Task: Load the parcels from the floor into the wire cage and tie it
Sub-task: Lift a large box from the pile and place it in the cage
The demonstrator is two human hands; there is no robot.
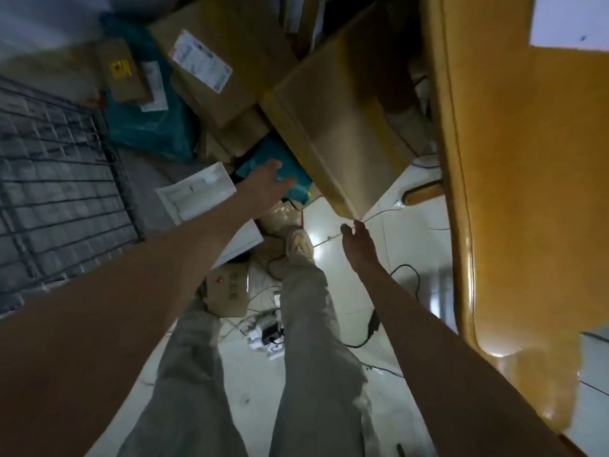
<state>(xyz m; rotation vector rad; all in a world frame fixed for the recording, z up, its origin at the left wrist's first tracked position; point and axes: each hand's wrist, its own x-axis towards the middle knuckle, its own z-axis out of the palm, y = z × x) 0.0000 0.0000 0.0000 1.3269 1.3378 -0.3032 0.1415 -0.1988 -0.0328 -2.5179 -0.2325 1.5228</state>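
Observation:
The dark wire cage (49,192) lies at the left. A heap of parcels lies beyond it: a labelled cardboard box (211,70), a teal bag (148,127) and a white flat parcel (197,192). A large cardboard box (342,127) with yellow tape leans tilted over the heap. Under its edge sits a teal parcel (296,179), and my left hand (267,183) reaches onto it with fingers spread. My right hand (357,239) touches the big box's near corner with straight fingertips. Whether it bears the box's weight I cannot tell.
A yellow wooden piece of furniture (510,192) fills the right side. On the pale tiled floor (395,206) are a small cardboard box (227,291), a power strip (270,334) and black cables (408,275). My legs and shoe (296,239) stand between them.

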